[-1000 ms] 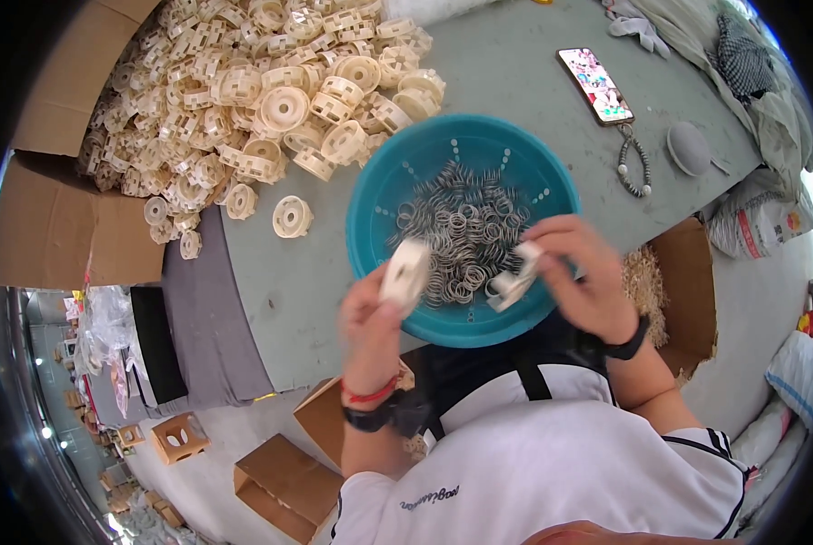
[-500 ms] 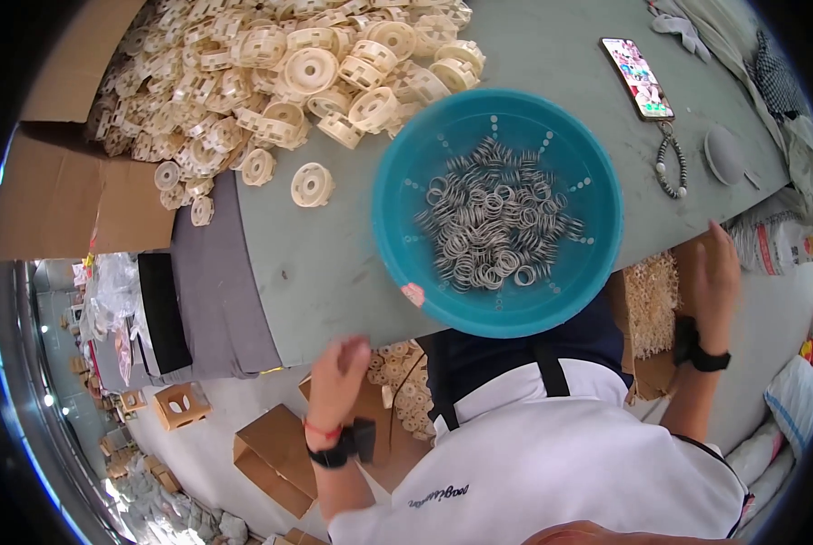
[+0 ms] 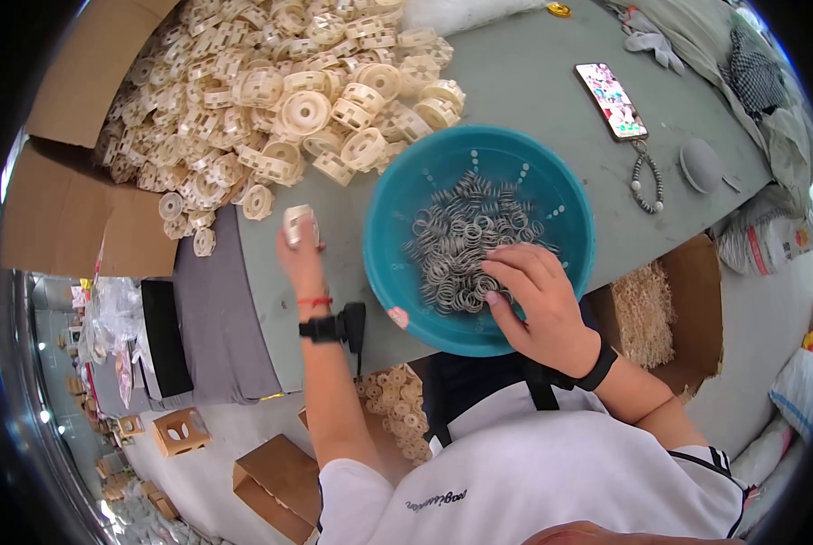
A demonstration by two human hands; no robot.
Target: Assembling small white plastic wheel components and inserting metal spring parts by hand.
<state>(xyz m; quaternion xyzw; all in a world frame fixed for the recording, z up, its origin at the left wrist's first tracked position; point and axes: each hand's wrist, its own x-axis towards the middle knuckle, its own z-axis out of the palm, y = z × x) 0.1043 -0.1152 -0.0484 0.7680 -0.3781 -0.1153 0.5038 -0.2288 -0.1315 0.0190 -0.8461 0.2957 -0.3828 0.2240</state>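
Observation:
My left hand (image 3: 303,256) is closed on a cream-coloured round plastic part (image 3: 298,224), tilted up a little off the grey-green table. Inside the teal basin (image 3: 390,300) lies a heap of grey metal coil springs (image 3: 456,245). Over the near right of that heap reaches my right hand (image 3: 538,304); its thumb and forefinger are apart at the springs, and no spring shows between them. A big pile of the same cream parts (image 3: 252,91) covers the far left of the table.
A lit phone (image 3: 612,102) with a bead strap and a grey oval object (image 3: 700,165) lie right of the basin. Cardboard boxes (image 3: 88,209) stand at the left; below the table edge are cream parts (image 3: 397,409) and a box of pale shredded-looking material (image 3: 643,313).
Both hands have risen from beside my body to the table. My left hand has taken hold of the loose cream part; my right hand has moved left into the basin.

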